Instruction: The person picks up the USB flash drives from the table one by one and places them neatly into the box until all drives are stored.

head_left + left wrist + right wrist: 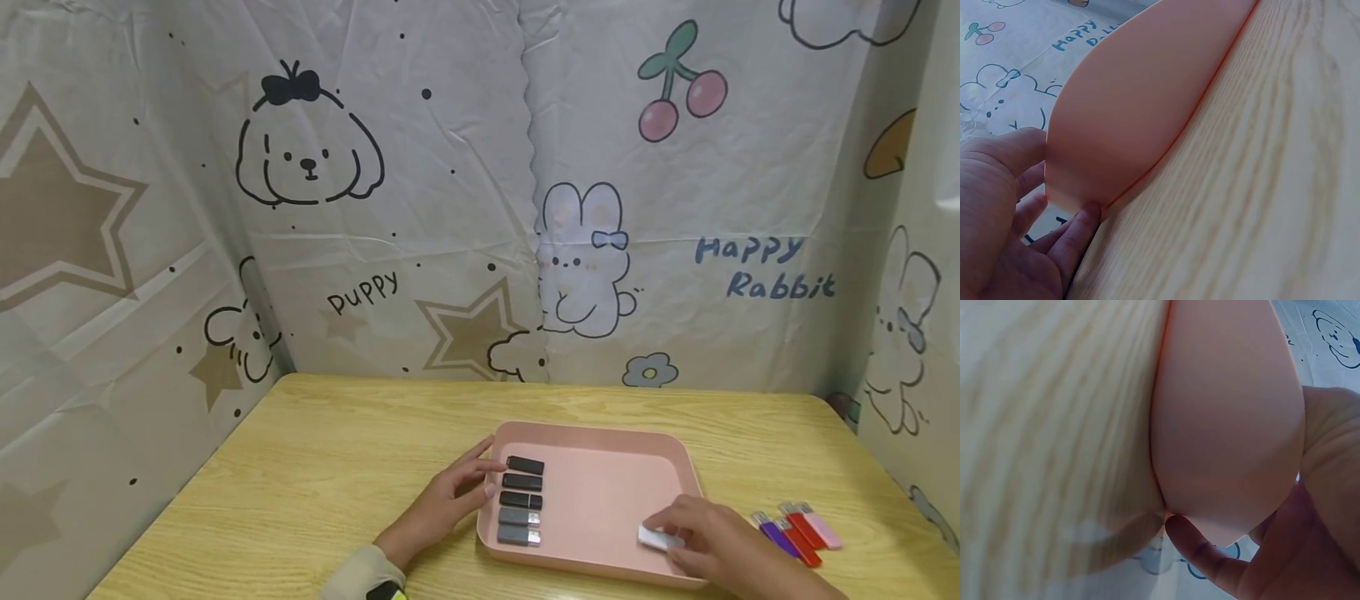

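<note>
In the head view, a pink tray (577, 567) lies on the wooden table. My left hand (442, 504) holds the tray's left side, its thumb and a finger over the rim. In the left wrist view, fingers of the left hand (1010, 219) touch the tray's outer wall (1129, 94). At the tray's front right, my right hand (701, 533) pinches a white USB stick (656, 538) low over the tray floor. The right wrist view has the right hand (1297, 531) reaching over the wall; the stick is hidden there. Three black USB sticks (522, 482) and two grey ones (517, 533) form a column inside the tray's left side.
Right of the tray, a purple USB stick (776, 536), two red ones (799, 546) and a pink one (822, 529) lie close together on the table (360, 425). Patterned cloth (450, 208) hangs behind the table and at both sides.
</note>
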Tool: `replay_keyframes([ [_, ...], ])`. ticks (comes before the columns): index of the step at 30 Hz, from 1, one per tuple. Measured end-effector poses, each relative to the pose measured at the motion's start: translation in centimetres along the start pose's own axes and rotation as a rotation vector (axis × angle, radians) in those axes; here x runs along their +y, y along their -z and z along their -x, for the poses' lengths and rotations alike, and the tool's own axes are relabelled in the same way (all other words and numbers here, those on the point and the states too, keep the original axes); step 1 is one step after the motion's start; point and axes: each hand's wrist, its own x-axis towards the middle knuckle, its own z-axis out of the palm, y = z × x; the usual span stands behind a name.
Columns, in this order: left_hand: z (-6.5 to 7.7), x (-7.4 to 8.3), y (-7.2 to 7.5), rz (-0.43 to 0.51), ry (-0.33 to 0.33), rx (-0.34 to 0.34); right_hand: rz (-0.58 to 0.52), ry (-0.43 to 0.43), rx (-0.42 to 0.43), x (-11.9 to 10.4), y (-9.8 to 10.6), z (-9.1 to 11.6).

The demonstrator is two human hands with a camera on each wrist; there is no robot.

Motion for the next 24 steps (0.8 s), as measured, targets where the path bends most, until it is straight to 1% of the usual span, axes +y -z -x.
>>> replay_keyframes([
  [7, 0.03, -0.22, 0.0, -0.001, -0.019, -0.005, 0.008, 0.02, -0.014, 0.07, 0.1, 0.0],
  [24, -0.12, -0.16, 0.04, -0.011, -0.002, -0.004, 0.0, 0.047, -0.022, 0.11, 0.22, -0.16],
])
